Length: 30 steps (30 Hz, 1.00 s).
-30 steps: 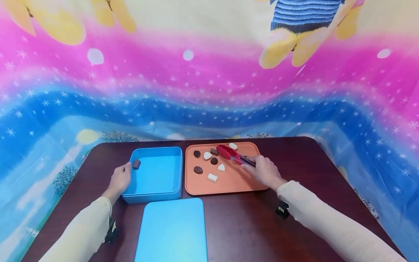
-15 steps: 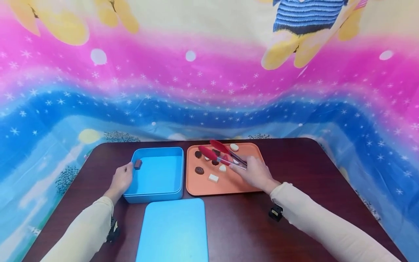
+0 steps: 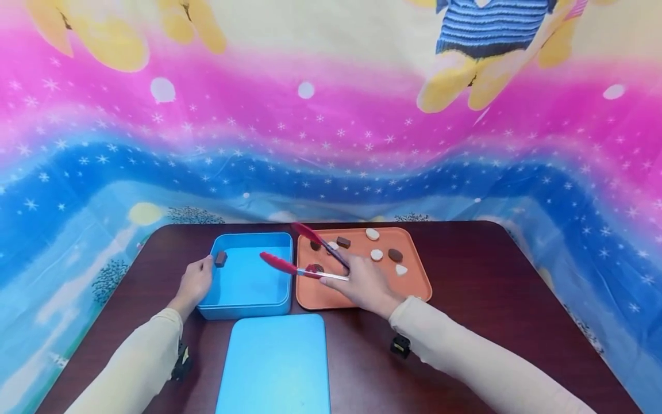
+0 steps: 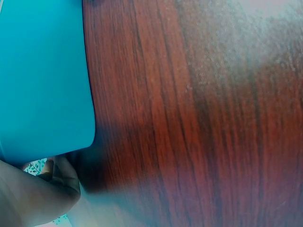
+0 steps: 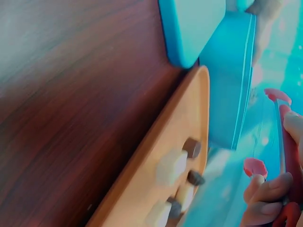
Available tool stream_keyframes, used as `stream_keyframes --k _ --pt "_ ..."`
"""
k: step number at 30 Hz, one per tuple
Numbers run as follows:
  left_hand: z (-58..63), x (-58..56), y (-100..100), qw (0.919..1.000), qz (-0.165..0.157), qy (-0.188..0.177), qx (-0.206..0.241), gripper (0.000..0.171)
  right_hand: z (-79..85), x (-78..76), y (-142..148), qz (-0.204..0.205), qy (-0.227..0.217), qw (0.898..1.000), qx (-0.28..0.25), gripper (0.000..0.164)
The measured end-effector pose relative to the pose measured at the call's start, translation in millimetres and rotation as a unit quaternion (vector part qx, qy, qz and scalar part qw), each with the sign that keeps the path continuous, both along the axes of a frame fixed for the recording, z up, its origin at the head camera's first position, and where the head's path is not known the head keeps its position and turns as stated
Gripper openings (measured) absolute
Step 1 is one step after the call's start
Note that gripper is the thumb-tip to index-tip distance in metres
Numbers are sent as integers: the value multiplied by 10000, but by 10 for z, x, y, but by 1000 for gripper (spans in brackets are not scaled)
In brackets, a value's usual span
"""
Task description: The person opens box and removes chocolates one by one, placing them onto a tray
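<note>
My left hand (image 3: 193, 286) grips the left rim of an open blue box (image 3: 247, 307), near a small brown chocolate (image 3: 220, 259) inside it. The box's blue wall (image 4: 45, 85) and part of the hand (image 4: 47, 194) show in the left wrist view. My right hand (image 3: 368, 286) holds red-tipped tongs (image 3: 302, 272) by their metal arms. Their tips are spread wide apart, with nothing seen between them, one above the box and one behind its right edge. In the right wrist view, curled fingers (image 5: 272, 198) hold the tongs.
An orange tray (image 3: 362, 293) right of the box carries several brown and white chocolates, among them a brown block (image 3: 343, 242) and a white triangle (image 3: 401, 269); the tongs hide some. A blue lid (image 3: 274, 368) lies in front on the dark wooden table (image 3: 465, 259). A patterned cloth (image 3: 331, 144) hangs behind.
My right hand has moved left from the tray's right part towards the box, and the tongs have spread from closed to wide apart. My left hand stays on the box rim.
</note>
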State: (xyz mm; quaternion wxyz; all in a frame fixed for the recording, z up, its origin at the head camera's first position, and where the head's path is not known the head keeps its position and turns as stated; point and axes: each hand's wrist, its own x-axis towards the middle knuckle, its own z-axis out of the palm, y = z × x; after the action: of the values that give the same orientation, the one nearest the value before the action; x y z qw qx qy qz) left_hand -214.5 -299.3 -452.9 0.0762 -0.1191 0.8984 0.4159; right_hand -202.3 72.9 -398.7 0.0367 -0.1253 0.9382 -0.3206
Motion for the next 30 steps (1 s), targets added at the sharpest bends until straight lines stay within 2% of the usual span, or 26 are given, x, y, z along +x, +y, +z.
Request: stream_keyframes --k 2,6,12,20,24,30 --pt "-4 -1 9 10000 13 -22 13 72 -16 14 -85 177 16 9998 99 76" --pt "-5 -35 29 9998 130 -128 60 73 -32 22 -246 524 104 9984 210 75" --pt "-14 -44 32 9993 249 -257 71 74 -74 17 -463 877 -48 9960 181 76" --pt "13 -21 -1 9997 205 -112 -39 74 -133 -73 -726 962 391 9927 619 79" --pt "-10 -26 -3 9997 206 -140 -27 75 -173 -106 -787 943 333 9925 703 79" --pt "-37 -50 19 9992 328 -210 16 74 -176 -121 -818 1069 112 9928 536 77"
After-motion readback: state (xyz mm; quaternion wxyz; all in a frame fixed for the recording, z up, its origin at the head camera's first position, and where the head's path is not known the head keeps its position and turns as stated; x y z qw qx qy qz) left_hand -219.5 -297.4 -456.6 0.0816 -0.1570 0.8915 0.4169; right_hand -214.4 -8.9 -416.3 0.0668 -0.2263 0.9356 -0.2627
